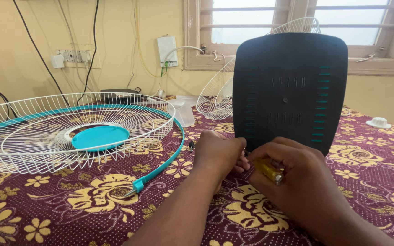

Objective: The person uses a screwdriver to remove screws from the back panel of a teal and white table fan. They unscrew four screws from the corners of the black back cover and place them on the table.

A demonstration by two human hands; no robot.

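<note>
Maroon cloth with yellow flowers covers a table (379, 173), seen from a head-worn camera looking down at two bare hands. A black plastic fan base plate (290, 86), roughly square with rounded corners, stands upright on its lower edge in the middle of the table, its flat slotted underside facing the camera. Both hands meet at the plate's lower left corner. The right hand (297, 177) is curled into a fist around a screwdriver with a clear yellow handle (268, 170); only the handle shows, and its tip is hidden between the hands, apparently pointing at the plate's bottom edge. The left hand (219, 152) is also closed, fingers bent and bunched against the plate's lower edge, just touching the right hand; whether it pinches anything small cannot be told from here.

To the left lies a white wire fan guard (33, 141) flat on the cloth, with a teal round centre cap (100, 136) and a teal rim band (167, 161) that hangs loose over the cloth. A second white wire guard (215, 93) leans behind the plate, near a window (297, 18). A small white cap (379, 122) sits at the far right.
</note>
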